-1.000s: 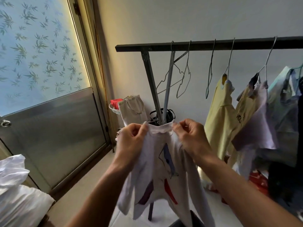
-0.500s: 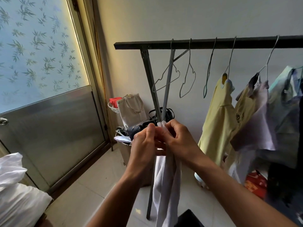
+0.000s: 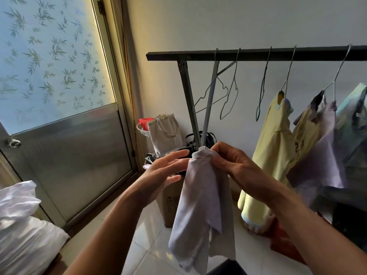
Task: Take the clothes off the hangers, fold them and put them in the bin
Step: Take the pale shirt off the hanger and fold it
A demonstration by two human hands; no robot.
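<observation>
A white shirt (image 3: 200, 211) hangs folded lengthwise in front of me. My right hand (image 3: 230, 161) grips its top edge at the collar. My left hand (image 3: 164, 169) is just to the left of it, fingers straight and spread, holding nothing. Behind, a black clothes rail (image 3: 258, 54) carries three bare wire hangers (image 3: 228, 96). Further right a yellow shirt (image 3: 272, 147), a lilac garment (image 3: 325, 147) and a pale green one (image 3: 355, 108) hang on hangers. No bin is in view.
A cardboard box (image 3: 170, 203) stands on the white tile floor below my hands, with a canvas tote bag (image 3: 164, 132) and black bags behind it. A metal door with frosted glass (image 3: 65, 135) fills the left. White bedding (image 3: 21, 231) lies at lower left.
The shirt went from spread between both hands to folded in half lengthwise. My left hand has let go and opened, and the right hand alone holds the shirt now.
</observation>
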